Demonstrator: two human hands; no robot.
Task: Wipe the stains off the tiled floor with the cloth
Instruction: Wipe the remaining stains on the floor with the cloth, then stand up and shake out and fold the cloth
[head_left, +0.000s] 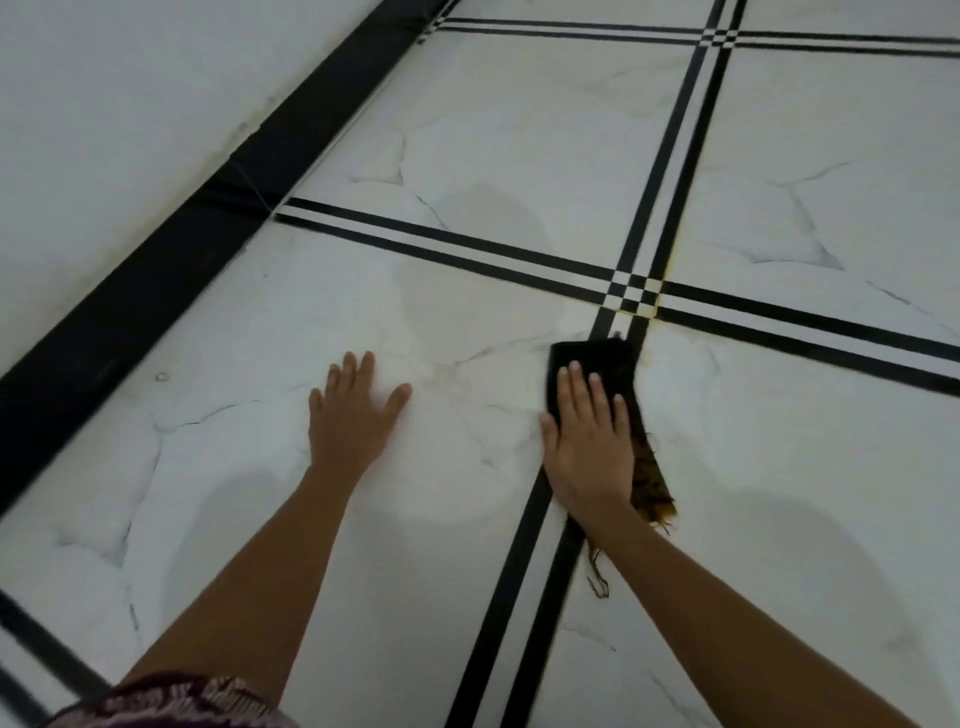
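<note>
The tiled floor (519, 130) is white marble-look with paired black stripes, and the checkered crossing (632, 296) where two stripe pairs meet serves as the landmark. Yellowish stains (660, 299) run along the right edge of that crossing. Just on the near side of the crossing lies the dark cloth (592, 356), spread over the stripe pair that runs toward the person, with a frayed orange-brown end trailing on the near side. The right hand (589, 436) lies flat on the cloth, fingers straight and close together, pressing it to the floor. The left hand (353, 415) rests flat on bare white tile to the left of the crossing, well apart from the cloth, fingers straight and slightly spread. Far left of the crossing, a black skirting board (156, 280) runs along the foot of a pale wall (130, 104).
</note>
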